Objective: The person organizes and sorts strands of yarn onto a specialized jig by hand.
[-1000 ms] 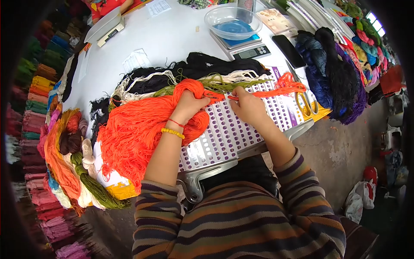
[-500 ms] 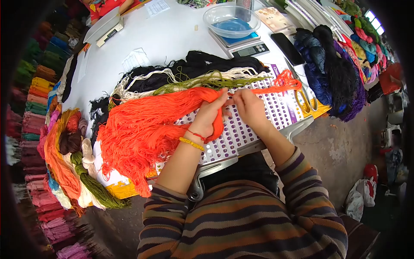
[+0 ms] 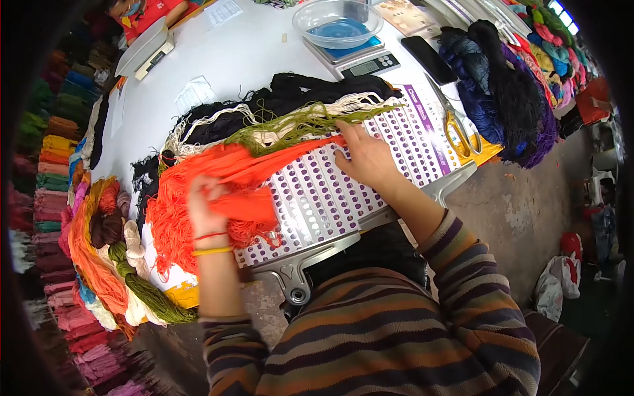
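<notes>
A large bundle of orange-red thread (image 3: 178,191) lies over the left part of a white board with rows of purple dots (image 3: 323,191). My left hand (image 3: 210,201), smeared by motion, is at the bundle's lower middle, and its fingers cannot be made out. My right hand (image 3: 363,155) rests on the board with fingers apart, its fingertips by the narrow right end of the orange-red thread. Behind the bundle lie green thread (image 3: 290,129), cream thread (image 3: 353,102) and black thread (image 3: 290,91).
Scissors (image 3: 456,122), a phone (image 3: 429,59) and a scale (image 3: 368,67) bearing a clear bowl (image 3: 337,26) are at the back right. Dark skeins (image 3: 505,86) hang at the right, coloured skeins (image 3: 99,244) at the left. A person (image 3: 155,10) sits across the table.
My left hand has moved left, away from my right hand. My right hand has opened and shifted slightly left. The orange-red strand no longer stretches toward the scissors.
</notes>
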Motion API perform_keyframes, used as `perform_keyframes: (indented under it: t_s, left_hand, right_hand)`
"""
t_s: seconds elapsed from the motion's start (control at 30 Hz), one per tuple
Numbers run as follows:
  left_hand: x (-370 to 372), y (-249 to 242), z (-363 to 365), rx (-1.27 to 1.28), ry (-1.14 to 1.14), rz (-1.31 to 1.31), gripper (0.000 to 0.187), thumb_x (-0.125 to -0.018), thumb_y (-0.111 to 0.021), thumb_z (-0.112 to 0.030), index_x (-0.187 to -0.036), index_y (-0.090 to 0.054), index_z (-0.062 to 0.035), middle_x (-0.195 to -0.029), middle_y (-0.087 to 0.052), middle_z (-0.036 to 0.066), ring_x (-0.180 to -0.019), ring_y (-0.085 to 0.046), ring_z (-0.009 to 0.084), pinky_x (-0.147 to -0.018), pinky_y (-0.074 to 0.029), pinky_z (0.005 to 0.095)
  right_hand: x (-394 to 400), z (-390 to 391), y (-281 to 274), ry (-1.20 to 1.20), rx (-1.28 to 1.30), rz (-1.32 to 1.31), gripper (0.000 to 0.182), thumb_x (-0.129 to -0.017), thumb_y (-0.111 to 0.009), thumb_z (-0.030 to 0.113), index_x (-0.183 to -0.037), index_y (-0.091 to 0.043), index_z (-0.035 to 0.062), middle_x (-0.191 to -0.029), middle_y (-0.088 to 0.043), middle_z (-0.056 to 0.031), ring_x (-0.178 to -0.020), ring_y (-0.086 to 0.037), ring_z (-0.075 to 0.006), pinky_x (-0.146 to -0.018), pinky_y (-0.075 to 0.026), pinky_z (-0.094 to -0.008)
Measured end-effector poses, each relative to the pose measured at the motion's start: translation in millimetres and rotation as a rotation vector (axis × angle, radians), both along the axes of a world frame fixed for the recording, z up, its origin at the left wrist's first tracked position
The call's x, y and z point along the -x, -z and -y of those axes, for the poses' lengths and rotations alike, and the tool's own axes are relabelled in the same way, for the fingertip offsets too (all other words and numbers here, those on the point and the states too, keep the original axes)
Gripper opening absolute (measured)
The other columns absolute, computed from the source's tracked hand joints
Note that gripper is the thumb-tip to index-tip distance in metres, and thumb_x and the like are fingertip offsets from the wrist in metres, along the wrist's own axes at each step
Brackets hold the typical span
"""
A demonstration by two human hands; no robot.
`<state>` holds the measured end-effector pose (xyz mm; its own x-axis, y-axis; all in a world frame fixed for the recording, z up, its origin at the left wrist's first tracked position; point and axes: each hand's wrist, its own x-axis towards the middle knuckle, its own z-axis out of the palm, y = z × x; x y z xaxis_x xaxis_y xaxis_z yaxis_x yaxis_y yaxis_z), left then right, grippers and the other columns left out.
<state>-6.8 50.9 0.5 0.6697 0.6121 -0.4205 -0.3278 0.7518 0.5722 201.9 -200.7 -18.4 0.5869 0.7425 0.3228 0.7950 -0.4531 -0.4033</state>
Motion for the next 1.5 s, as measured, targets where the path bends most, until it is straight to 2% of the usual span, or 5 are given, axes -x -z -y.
perform_keyframes:
  t_s: [0.23, 0.5, 0.63, 1.0, 1.5]
  left_hand:
    - [115, -93, -151, -0.899, -0.679, -0.614, 0.018, -0.084, -0.049, -0.019, -0.076, -0.056, -0.0048, -0.061, -0.05, -0.001, -0.05, -0.041, 0.0081, -0.046, -0.036, 0.021]
    - [15, -130, 87, -0.658, 0.513, -0.189, 0.039, -0.088, -0.045, -0.041, -0.092, -0.062, -0.0061, -0.06, -0.05, -0.003, -0.049, -0.038, 0.0032, -0.043, -0.031, 0.017]
    - [-11, -70, 161, -0.84, 0.576, 0.07, 0.039, -0.091, -0.043, -0.026, -0.12, -0.046, 0.0005, -0.123, -0.047, 0.01, -0.115, -0.042, 0.0185, -0.098, -0.031, 0.0319]
    - [24, -66, 179, -0.309, 0.373, 0.168, 0.046, -0.093, -0.034, -0.032, -0.117, -0.043, 0.0068, -0.114, -0.051, 0.017, -0.101, -0.052, 0.0208, -0.088, -0.041, 0.033]
    - [36, -73, 187, -0.486, 0.221, 0.03, 0.047, -0.079, -0.052, 0.005, -0.124, -0.039, 0.0008, -0.119, -0.048, 0.007, -0.099, -0.051, 0.0131, -0.084, -0.043, 0.0285]
  right_hand:
    - [3, 0, -3, 0.01, 0.004, 0.0, 0.046, -0.074, -0.056, 0.024, -0.116, -0.044, 0.0071, -0.095, -0.055, -0.0115, -0.068, -0.059, -0.0272, -0.058, -0.049, -0.0354]
    - [27, 2, -16, -0.102, -0.269, -0.503, 0.025, -0.078, -0.058, 0.021, -0.097, -0.056, 0.0059, -0.092, -0.058, -0.0099, -0.064, -0.059, -0.0203, -0.057, -0.047, -0.0328]
    - [98, 23, -56, -0.407, -0.457, -0.797, 0.015, -0.082, -0.056, 0.016, -0.086, -0.057, 0.0016, -0.064, -0.052, -0.0009, -0.05, -0.042, -0.0052, -0.046, -0.034, -0.0213]
    - [132, 38, -70, -0.263, -0.642, -1.542, 0.005, -0.083, -0.052, 0.005, -0.085, -0.054, 0.0023, -0.068, -0.054, 0.0004, -0.05, -0.043, -0.0042, -0.047, -0.034, -0.0175]
    - [143, 47, -71, -0.354, -0.477, -1.37, 0.009, -0.084, -0.051, 0.007, -0.09, -0.054, 0.0, -0.073, -0.057, -0.001, -0.059, -0.05, -0.0033, -0.051, -0.041, -0.0173]
